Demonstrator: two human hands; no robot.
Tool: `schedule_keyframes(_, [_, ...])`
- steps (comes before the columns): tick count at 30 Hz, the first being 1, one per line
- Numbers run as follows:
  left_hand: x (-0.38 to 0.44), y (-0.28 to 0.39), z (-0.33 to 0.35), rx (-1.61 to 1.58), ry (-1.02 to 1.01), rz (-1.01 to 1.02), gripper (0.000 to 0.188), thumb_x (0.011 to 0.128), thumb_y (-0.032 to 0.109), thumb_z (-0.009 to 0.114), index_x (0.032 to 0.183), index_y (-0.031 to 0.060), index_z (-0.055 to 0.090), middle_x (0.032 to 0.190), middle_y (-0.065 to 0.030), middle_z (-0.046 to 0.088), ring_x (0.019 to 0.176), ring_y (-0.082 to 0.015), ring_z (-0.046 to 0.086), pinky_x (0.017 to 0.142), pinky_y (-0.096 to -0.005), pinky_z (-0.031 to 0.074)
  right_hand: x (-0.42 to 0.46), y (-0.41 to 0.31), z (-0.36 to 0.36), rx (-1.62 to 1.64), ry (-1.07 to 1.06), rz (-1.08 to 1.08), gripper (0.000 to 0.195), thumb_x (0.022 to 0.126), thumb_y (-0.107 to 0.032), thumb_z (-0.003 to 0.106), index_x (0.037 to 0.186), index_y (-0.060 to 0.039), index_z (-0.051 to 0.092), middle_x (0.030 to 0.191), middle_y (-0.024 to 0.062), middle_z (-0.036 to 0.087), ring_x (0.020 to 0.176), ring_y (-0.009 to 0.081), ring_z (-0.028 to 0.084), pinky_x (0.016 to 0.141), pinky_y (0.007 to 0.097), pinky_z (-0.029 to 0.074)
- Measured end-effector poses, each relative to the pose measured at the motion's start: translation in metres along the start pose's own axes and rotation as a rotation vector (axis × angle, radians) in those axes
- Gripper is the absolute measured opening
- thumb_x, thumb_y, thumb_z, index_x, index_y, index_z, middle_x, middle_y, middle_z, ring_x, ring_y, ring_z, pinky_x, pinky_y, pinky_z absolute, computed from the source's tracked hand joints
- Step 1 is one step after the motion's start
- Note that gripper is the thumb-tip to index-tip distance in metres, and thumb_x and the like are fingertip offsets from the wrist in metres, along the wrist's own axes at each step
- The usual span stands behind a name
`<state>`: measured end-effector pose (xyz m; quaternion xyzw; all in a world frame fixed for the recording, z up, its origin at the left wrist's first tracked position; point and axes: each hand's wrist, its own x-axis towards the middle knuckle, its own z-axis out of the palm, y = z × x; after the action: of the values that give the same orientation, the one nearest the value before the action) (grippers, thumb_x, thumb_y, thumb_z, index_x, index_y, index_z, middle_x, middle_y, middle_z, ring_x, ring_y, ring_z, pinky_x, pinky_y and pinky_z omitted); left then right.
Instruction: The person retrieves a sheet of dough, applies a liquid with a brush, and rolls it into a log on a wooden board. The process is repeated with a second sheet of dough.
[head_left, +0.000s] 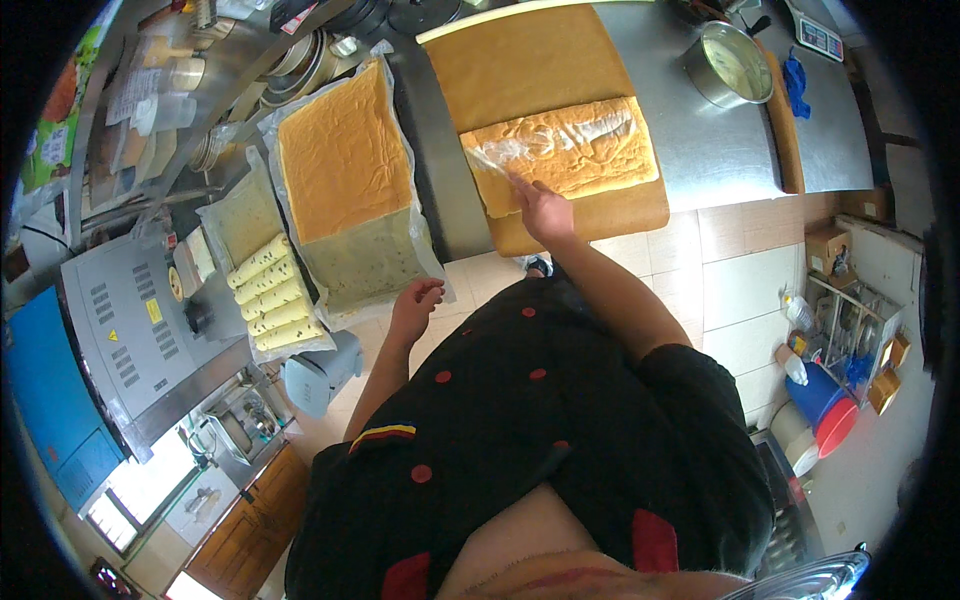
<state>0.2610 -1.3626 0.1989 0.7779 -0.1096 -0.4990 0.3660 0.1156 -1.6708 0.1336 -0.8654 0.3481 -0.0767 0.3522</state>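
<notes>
My right hand (547, 215) grips a spatula (491, 163), its blade lying on a sheet of sponge cake (600, 165). White cream (607, 129) is smeared unevenly along the far half of that cake. Under the cake lies brown baking paper (532, 64), reaching past it on the far and near sides. My left hand (418, 309) hangs with loosely curled fingers beside the near corner of a lined tray (375, 266); I see nothing held in it. A larger golden sponge sheet (345, 154) covers the far part of that tray.
Several pale cake rolls (274, 292) lie on a smaller lined tray at the left. A metal pot (727, 64) with pale cream stands at the back right, near a rolling pin (784, 124), a blue cloth (796, 84) and a scale (819, 37). The steel table (705, 157) ends before me.
</notes>
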Motion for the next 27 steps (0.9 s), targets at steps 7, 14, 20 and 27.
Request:
schedule_keyframes(7, [0.008,0.008,0.01,0.027,-0.004,0.012,0.03,0.1,0.023,0.063,0.123,0.0048,0.069,0.106,-0.0075,0.074,0.092,-0.0158,0.067,0.081,-0.0302,0.054,-0.009,0.042,-0.018,0.447,0.161,0.164,0.035,0.103,-0.027,0.06,0.136,-0.0193,0.068,0.097,0.0121,0.074,0.075,0.0266,0.072,0.063,0.0419,0.056])
schedule_keyframes(14, [0.019,0.013,0.026,0.015,-0.041,0.015,0.029,0.1,0.022,0.063,0.123,0.0059,0.068,0.107,-0.0073,0.073,0.09,-0.0151,0.066,0.08,-0.0301,0.053,-0.01,0.145,-0.125,0.813,0.445,0.585,0.04,0.105,-0.029,0.063,0.137,-0.0068,0.067,0.076,0.0028,0.066,0.048,0.0102,0.053,0.046,0.0283,0.047])
schedule_keyframes(20, [0.027,0.031,0.028,0.033,-0.058,0.014,0.028,0.1,0.023,0.063,0.123,0.0074,0.068,0.106,-0.0051,0.073,0.083,-0.0128,0.064,0.074,-0.0285,0.052,-0.012,0.155,-0.174,0.579,0.317,0.67,0.04,0.102,-0.03,0.064,0.134,-0.0072,0.069,0.082,0.0075,0.072,0.05,0.0117,0.058,0.051,0.0295,0.051])
schedule_keyframes(27, [0.031,0.06,0.034,0.091,-0.056,0.028,0.028,0.099,0.026,0.064,0.12,0.0075,0.068,0.104,-0.0039,0.073,0.079,-0.012,0.063,0.072,-0.0277,0.051,-0.015,0.191,-0.16,-0.02,0.422,0.245,0.033,0.102,-0.025,0.063,0.134,-0.0242,0.07,0.097,0.0097,0.073,0.078,0.026,0.07,0.069,0.0403,0.057])
